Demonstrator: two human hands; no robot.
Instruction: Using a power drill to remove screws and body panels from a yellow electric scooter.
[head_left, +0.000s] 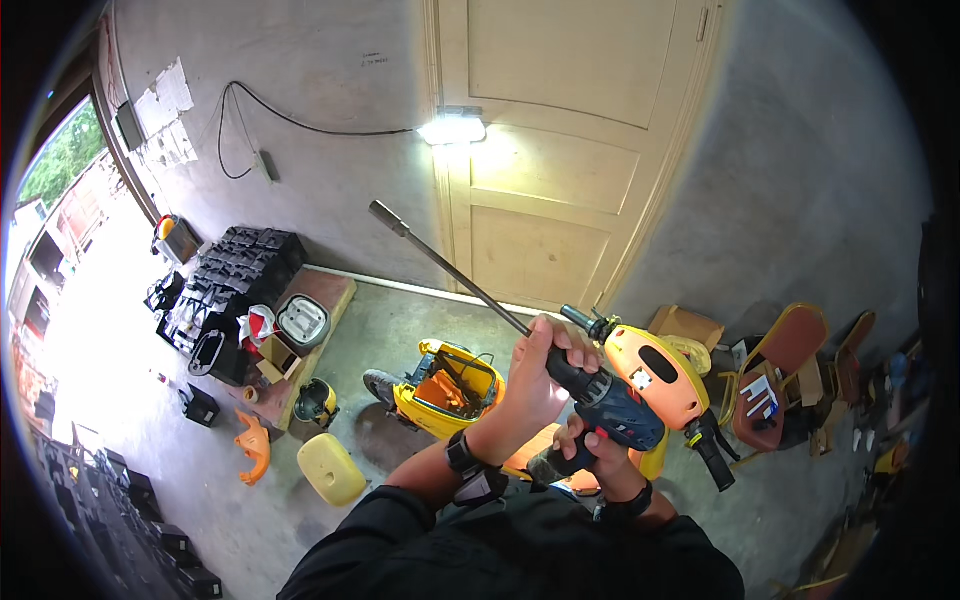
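The wide view looks from the person's head, downward and forward: bare left hand and bare right hand are near, the cream panelled door farther.
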